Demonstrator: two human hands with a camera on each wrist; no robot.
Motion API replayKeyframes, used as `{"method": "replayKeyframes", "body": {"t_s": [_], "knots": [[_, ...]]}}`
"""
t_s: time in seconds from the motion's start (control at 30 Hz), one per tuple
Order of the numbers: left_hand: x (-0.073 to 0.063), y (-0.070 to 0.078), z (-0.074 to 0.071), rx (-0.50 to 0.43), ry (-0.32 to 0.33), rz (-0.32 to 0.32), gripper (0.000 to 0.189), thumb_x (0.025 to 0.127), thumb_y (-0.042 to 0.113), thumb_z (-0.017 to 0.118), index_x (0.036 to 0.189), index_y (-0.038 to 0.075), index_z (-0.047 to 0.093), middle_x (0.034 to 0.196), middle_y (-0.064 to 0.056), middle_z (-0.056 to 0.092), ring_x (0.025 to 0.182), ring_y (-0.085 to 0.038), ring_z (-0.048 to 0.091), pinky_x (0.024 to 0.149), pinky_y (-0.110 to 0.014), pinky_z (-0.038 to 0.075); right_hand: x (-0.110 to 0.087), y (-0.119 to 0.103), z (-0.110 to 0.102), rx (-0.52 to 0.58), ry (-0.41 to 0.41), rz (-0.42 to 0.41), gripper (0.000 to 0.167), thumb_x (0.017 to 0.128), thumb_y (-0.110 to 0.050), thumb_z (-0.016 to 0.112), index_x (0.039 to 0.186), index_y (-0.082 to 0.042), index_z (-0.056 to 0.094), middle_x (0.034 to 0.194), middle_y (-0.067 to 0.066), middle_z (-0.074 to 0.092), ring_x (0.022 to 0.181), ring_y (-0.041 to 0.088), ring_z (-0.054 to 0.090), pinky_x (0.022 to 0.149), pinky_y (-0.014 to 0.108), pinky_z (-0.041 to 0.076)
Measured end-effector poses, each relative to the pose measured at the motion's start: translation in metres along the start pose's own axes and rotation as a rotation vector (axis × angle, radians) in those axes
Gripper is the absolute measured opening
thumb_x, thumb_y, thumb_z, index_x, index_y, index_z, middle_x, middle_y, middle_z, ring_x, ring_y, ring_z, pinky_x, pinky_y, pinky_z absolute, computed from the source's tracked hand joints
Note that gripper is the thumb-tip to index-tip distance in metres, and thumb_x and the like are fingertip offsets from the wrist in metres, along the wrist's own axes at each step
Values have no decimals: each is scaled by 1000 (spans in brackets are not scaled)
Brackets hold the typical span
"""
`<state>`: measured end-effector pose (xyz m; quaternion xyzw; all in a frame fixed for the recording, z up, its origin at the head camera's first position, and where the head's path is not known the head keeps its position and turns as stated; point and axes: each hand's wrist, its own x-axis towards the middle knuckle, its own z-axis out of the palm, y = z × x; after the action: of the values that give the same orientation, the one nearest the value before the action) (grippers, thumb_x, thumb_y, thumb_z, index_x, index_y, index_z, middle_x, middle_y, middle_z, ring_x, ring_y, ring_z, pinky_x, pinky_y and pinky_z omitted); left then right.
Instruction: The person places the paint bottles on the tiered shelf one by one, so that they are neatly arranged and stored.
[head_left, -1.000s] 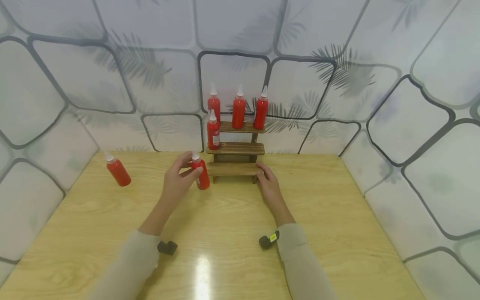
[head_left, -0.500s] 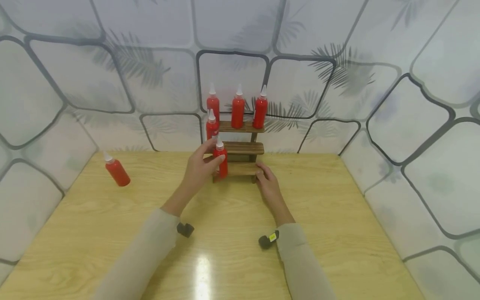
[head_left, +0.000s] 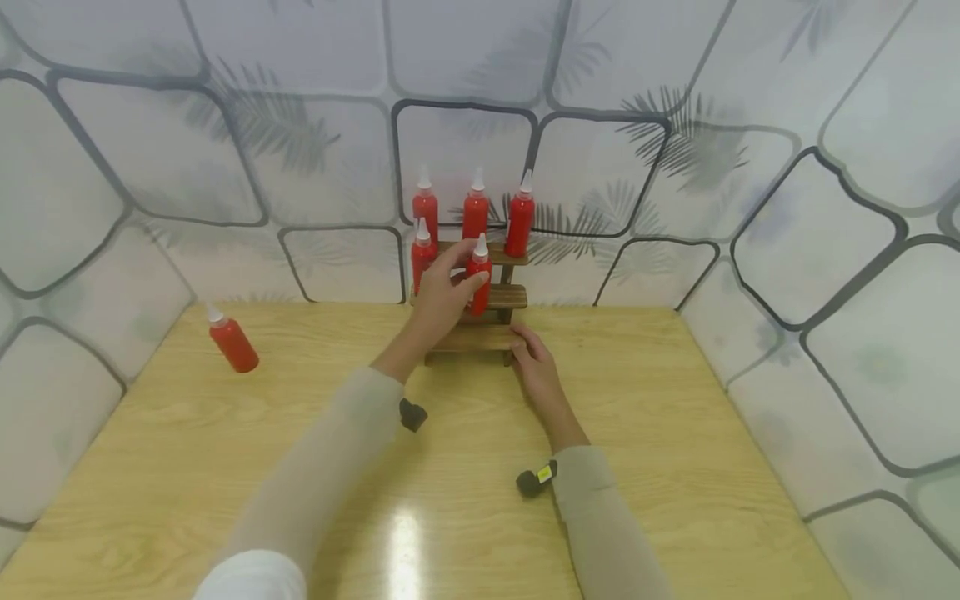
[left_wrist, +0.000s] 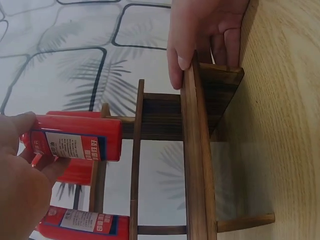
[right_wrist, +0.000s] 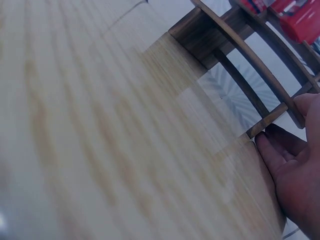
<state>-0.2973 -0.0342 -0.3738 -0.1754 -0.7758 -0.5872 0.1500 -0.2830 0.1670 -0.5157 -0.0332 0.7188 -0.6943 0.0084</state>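
Observation:
My left hand (head_left: pixel 442 292) grips a red squeeze bottle (head_left: pixel 481 279) with a white pointed cap. In the left wrist view the held bottle (left_wrist: pixel 75 137) has a white and blue label, and its base hangs just off the middle shelf's edge. The wooden three-tier stand (head_left: pixel 480 337) is at the back of the table. My right hand (head_left: pixel 537 371) holds the right end of its lowest shelf, thumb on top in the left wrist view. Another red bottle (head_left: pixel 422 262) stands on the middle tier at the left, partly behind my left hand.
The top tier bears three red bottles, the rightmost bottle (head_left: pixel 520 223) in fullest view. One more red bottle (head_left: pixel 234 342) stands on the table (head_left: pixel 645 433) at the left. A patterned wall (head_left: pixel 337 192) rises close behind the stand.
My left hand has carried the bottle rightward and up, from the table left of the stand, past the lowest shelf to the middle tier. The right hand has stayed on the stand.

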Motion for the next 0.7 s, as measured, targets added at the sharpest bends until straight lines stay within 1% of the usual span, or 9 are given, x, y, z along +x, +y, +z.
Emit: {"method": "replayKeyframes", "body": {"t_s": [0.07,0.17,0.33,0.43,0.53,0.63,0.7], "knots": [[4,-1,3,12,-4,-10,50,97,17,69,144,17,53,137,-3,60,123,-20,56,106,-36,51,0,0,1,-7,1,-4,45,104,-35,54,146,-19,52,159,8,40,141,29,46,114,39,43],[9,-4,6,62,4,-23,51,97,18,68,145,18,52,139,-3,59,123,-20,56,106,-38,51,-1,0,1,-12,1,-18,44,105,-33,54,146,-18,52,159,7,39,141,28,45,114,39,43],[17,-5,11,122,16,-12,51,98,17,67,146,15,50,141,-6,58,124,-22,55,107,-39,50,0,0,-1,-2,-29,-32,47,106,-32,52,149,-13,49,164,9,32,146,27,38,117,40,40],[21,-7,15,149,13,-8,51,99,17,66,147,15,49,141,-6,57,125,-21,55,108,-38,49,1,0,-3,2,-45,-9,49,106,-32,51,151,-13,46,165,8,29,147,27,37,118,40,39],[25,-8,17,169,17,-15,52,99,17,64,148,16,47,142,-6,56,124,-21,54,108,-38,49,1,-2,-4,14,-58,15,49,106,-29,50,152,-12,44,165,9,28,147,29,36,119,42,37],[28,-11,19,189,29,-35,53,101,18,62,150,17,44,145,-4,54,129,-20,52,110,-37,46,1,-3,-3,27,-63,26,49,107,-26,50,152,-9,43,166,10,26,148,31,34,119,42,36],[30,-12,19,200,39,-50,53,102,17,60,151,17,42,148,-4,51,133,-19,49,113,-37,44,0,-3,-1,28,-64,28,49,106,-28,51,152,-11,44,166,9,27,149,29,34,119,40,36]]}}
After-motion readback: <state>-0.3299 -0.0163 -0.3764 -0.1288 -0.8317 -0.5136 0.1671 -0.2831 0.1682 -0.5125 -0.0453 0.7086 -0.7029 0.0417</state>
